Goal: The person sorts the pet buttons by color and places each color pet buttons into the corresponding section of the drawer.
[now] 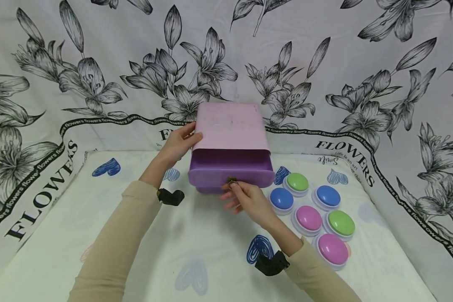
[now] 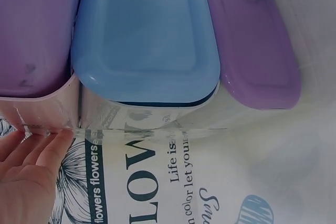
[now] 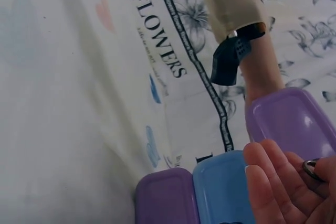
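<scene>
A small drawer cabinet with a pale pink top [image 1: 230, 126] stands at the back of the cloth. Its top purple drawer [image 1: 205, 178] is pulled partway out, and the inside shows as dark purple. My right hand [image 1: 251, 201] pinches the metal ring pull [image 1: 231, 183] on that drawer between thumb and finger, the other fingers extended below. Against the cabinet's left side rests my left hand [image 1: 179, 144], fingers fairly straight along the wall. In the left wrist view, a blue drawer [image 2: 147, 35] and a lower purple drawer [image 2: 257, 51] with its own ring lie below.
Several round domed push buttons on white bases are grouped right of the cabinet, among them a green one [image 1: 297, 182], a blue one [image 1: 281, 198] and a pink one [image 1: 333, 249]. Behind the cabinet hangs a flower-printed cloth [image 1: 147, 33]. Heart-printed white cloth [image 1: 154, 268] covers the surface.
</scene>
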`<state>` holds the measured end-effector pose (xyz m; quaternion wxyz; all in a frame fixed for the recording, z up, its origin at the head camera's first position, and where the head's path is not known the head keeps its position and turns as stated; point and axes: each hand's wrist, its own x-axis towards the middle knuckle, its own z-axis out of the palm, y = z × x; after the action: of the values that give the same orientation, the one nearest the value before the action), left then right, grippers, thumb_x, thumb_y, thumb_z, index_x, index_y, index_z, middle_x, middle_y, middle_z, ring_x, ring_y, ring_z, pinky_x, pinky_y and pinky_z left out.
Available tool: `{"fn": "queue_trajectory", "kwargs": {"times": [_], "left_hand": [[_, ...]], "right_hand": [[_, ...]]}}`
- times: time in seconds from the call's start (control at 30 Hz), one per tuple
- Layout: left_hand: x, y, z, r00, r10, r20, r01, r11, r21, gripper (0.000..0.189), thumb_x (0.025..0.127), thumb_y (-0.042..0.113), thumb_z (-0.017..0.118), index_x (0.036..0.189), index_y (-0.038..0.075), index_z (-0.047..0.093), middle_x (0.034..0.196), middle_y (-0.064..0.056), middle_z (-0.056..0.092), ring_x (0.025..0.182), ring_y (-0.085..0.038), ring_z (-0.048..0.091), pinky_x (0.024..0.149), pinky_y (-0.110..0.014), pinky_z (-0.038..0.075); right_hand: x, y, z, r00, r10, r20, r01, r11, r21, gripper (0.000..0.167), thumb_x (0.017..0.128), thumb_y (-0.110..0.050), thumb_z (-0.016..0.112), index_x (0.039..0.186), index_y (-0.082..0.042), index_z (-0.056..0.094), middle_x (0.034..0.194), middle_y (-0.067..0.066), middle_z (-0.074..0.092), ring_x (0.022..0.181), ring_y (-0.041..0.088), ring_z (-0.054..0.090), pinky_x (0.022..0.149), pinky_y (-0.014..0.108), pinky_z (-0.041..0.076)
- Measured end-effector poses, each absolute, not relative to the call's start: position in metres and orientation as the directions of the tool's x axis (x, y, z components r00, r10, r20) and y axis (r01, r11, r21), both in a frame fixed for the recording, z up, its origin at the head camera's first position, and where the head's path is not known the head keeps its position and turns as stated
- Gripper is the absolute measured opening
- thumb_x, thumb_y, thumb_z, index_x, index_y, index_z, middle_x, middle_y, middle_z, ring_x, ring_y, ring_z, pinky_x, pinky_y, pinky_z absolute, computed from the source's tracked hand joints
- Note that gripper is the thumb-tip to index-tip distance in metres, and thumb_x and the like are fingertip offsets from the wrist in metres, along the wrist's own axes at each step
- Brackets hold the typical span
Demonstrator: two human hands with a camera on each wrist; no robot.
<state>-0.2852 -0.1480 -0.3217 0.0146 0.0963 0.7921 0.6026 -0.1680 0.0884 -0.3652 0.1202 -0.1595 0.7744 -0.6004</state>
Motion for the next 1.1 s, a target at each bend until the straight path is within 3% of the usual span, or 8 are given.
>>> {"fn": "queue_trajectory", "kwargs": {"times": [0.3,0.5,0.93,1.1], "left_hand": [[-0.286,-0.148,-0.321,-0.983,0.167,0.082,0.125,0.271,0.955,0.068,0.089,0.036,0.059,0.145,0.015,0.029,0.149,-0.005,0.030,0.135,-0.024,0.032,0.105,-0.038,0.037],[-0.287,-0.149,-0.321,-0.983,0.160,0.085,0.128,0.279,0.952,0.068,0.089,0.037,0.060,0.145,0.015,0.029,0.149,-0.005,0.030,0.134,-0.024,0.033,0.104,-0.039,0.037],[-0.287,-0.149,-0.322,-0.981,0.174,0.081,0.125,0.260,0.957,0.069,0.088,0.037,0.061,0.145,0.016,0.029,0.149,-0.004,0.030,0.135,-0.023,0.032,0.105,-0.039,0.036],[-0.287,-0.150,-0.322,-0.982,0.172,0.077,0.121,0.258,0.958,0.069,0.088,0.037,0.061,0.145,0.015,0.029,0.149,-0.005,0.030,0.134,-0.023,0.033,0.105,-0.038,0.037]], "right_hand": [[-0.143,0.087,-0.344,-0.914,-0.406,0.017,-0.123,0.236,-0.964,0.032,0.100,-0.017,0.038,0.115,0.002,0.060,0.098,0.021,0.068,0.080,0.038,0.066,0.061,0.036,0.057],[-0.135,0.088,-0.344,-0.920,-0.391,0.034,-0.134,0.230,-0.964,0.028,0.099,-0.015,0.043,0.110,0.002,0.063,0.091,0.020,0.069,0.076,0.039,0.066,0.060,0.037,0.057],[-0.130,0.092,-0.366,-0.909,-0.416,0.037,-0.125,0.187,-0.974,0.031,0.100,-0.015,0.039,0.112,0.003,0.061,0.092,0.020,0.068,0.074,0.038,0.066,0.059,0.039,0.056],[-0.129,0.095,-0.380,-0.906,-0.420,0.044,-0.131,0.181,-0.975,0.035,0.100,-0.025,0.040,0.112,-0.002,0.062,0.090,0.014,0.070,0.070,0.028,0.068,0.057,0.035,0.056]]}}
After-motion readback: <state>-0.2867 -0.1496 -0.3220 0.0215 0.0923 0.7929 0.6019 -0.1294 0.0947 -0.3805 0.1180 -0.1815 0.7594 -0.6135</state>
